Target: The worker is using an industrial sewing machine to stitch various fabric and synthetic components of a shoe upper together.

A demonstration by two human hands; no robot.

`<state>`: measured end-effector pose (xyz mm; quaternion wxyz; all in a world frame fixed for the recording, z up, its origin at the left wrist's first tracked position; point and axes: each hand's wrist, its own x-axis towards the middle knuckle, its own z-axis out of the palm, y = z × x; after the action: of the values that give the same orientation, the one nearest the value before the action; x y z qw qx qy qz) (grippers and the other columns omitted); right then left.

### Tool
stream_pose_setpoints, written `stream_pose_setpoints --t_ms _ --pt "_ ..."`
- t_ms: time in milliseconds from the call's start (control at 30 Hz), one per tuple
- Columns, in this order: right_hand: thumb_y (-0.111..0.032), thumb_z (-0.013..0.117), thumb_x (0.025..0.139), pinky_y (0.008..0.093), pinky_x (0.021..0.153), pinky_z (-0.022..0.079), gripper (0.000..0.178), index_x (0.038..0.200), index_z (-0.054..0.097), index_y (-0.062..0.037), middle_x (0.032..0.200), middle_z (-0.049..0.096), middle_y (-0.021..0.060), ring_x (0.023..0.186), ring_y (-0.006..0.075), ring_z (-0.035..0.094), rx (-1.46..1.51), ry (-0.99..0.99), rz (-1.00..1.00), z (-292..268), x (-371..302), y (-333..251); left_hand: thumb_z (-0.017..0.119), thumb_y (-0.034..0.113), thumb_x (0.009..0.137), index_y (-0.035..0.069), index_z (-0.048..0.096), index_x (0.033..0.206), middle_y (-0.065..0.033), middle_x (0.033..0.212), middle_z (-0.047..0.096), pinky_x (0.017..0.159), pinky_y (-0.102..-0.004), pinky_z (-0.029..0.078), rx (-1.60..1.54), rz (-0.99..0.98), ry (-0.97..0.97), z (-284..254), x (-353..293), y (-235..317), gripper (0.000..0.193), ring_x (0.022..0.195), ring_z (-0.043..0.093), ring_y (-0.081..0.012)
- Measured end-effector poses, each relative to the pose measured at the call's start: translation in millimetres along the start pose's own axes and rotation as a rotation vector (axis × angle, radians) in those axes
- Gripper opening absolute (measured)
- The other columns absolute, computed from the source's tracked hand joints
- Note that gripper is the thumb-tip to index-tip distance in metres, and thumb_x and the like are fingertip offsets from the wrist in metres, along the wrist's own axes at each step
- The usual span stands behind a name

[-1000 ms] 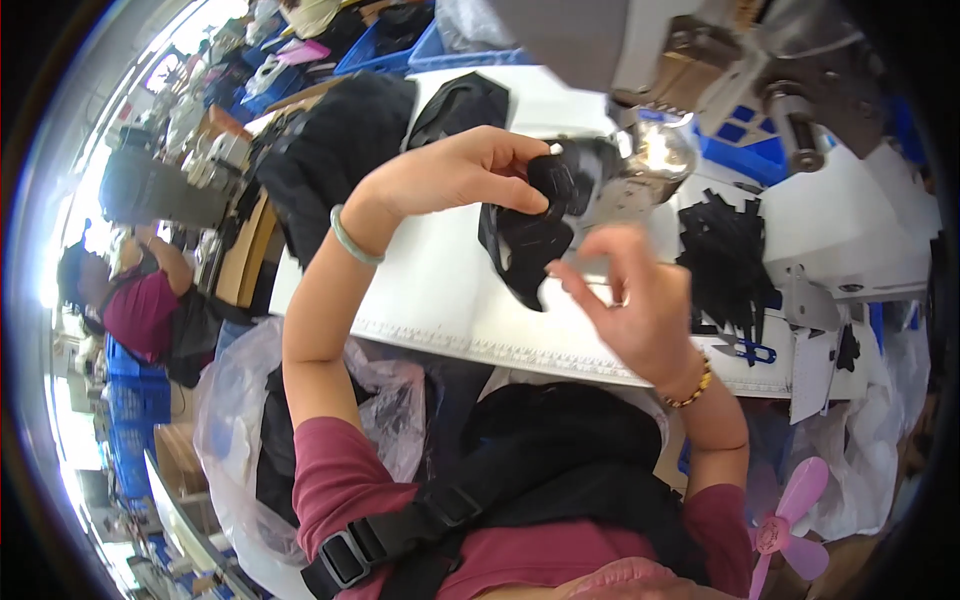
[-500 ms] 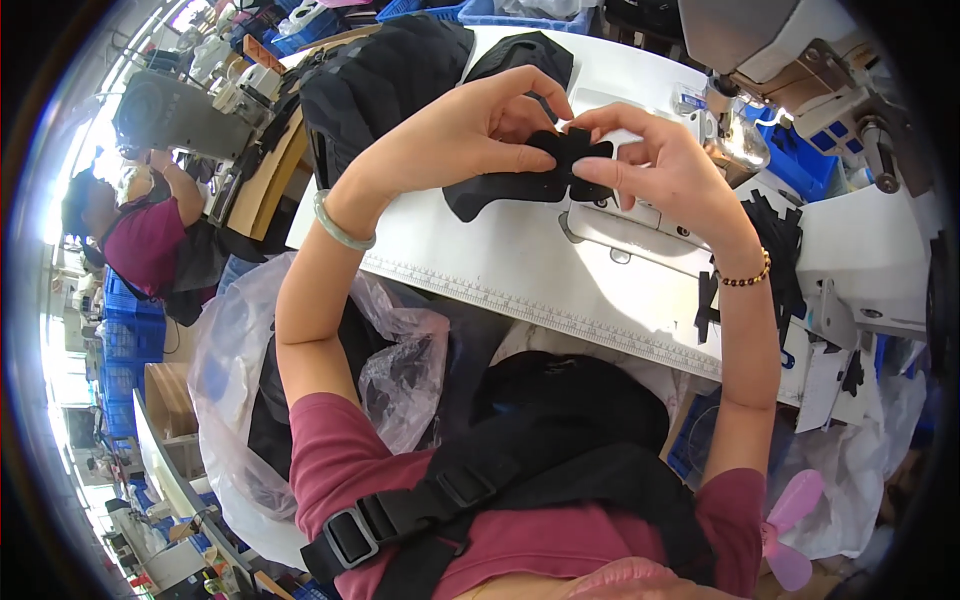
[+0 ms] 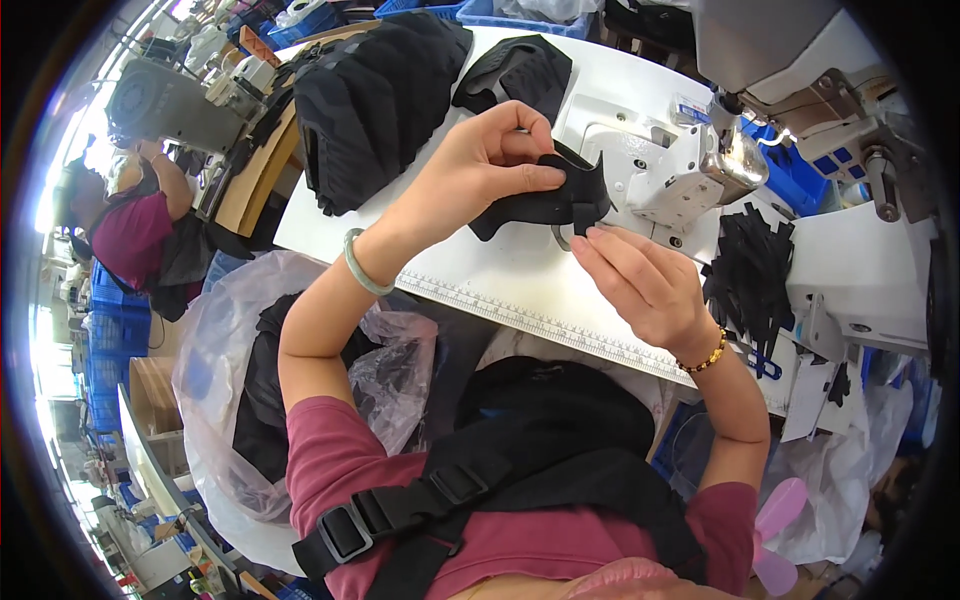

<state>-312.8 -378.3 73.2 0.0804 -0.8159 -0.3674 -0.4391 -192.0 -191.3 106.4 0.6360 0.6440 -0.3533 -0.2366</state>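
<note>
Over the white sewing table (image 3: 480, 275), my left hand (image 3: 485, 175) pinches a shaped black fabric piece (image 3: 535, 207) between thumb and fingers. The piece is bent, with a raised edge on its right side. A short black strap (image 3: 582, 218) hangs from that side, and the fingertips of my right hand (image 3: 640, 285) are closed on its lower end. Just beyond the fabric stands the sewing machine's white work arm (image 3: 680, 185); the piece is apart from its needle area.
A pile of black fabric pieces (image 3: 385, 105) lies at the far left, with another black piece (image 3: 515, 75) beside it. Black strips (image 3: 752, 265) are heaped at the right. A ruler (image 3: 530, 325) runs along the near edge. A plastic bag (image 3: 225, 375) hangs left; a co-worker (image 3: 135, 235) sits beyond.
My right hand has moved down and nearer, from the fabric's top to the strap's lower end. My left hand has lowered slightly, and the fabric has turned.
</note>
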Motion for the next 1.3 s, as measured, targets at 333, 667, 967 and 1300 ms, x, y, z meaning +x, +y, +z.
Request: stream_pose_setpoints --t_ms 333,667,967,1300 --pt "-0.005 0.069 0.076 0.0283 0.058 0.05 0.026 0.099 0.057 0.0006 0.092 0.058 0.0114 0.07 0.0199 0.06 0.444 -0.035 0.615 -11 18 -10 0.065 0.002 0.08 0.004 0.048 0.094 -0.005 0.086 0.058 0.074 -0.0257 0.044 0.255 0.233 -0.087 17 -18 -6 0.022 0.082 0.057 -0.0145" --pt "-0.004 0.071 0.072 0.0287 0.056 0.045 0.019 0.087 0.058 -0.0023 0.076 0.056 0.0069 0.066 0.0174 0.056 0.724 -0.119 0.516 24 35 -37 0.044 0.05 0.092 -0.001 0.06 0.107 -0.0086 0.101 0.065 0.077 -0.0271 0.052 -0.631 -0.5 0.19 -57 -46 -55 0.055 0.084 0.064 -0.017" --pt "-0.011 0.051 0.076 0.0284 0.069 0.044 0.028 0.099 0.057 0.0046 0.086 0.055 0.0098 0.078 0.0221 0.055 0.282 -0.141 -0.051 182 65 -94 0.063 0.008 0.082 0.0 0.045 0.123 -0.0083 0.112 0.059 0.087 -0.0293 0.048 -0.324 0.062 0.391 -170 -114 -32 0.046 0.096 0.06 -0.015" --pt "-0.018 0.055 0.074 0.0267 0.06 0.043 0.028 0.091 0.064 0.0019 0.072 0.058 0.0097 0.065 0.0182 0.054 -0.09 -0.37 -0.015 301 122 -140 0.061 0.023 0.088 0.014 0.053 0.105 0.0086 0.089 0.052 0.076 -0.0202 0.037 -0.084 -0.122 0.575 -274 -119 -92 0.021 0.087 0.048 -0.0018"
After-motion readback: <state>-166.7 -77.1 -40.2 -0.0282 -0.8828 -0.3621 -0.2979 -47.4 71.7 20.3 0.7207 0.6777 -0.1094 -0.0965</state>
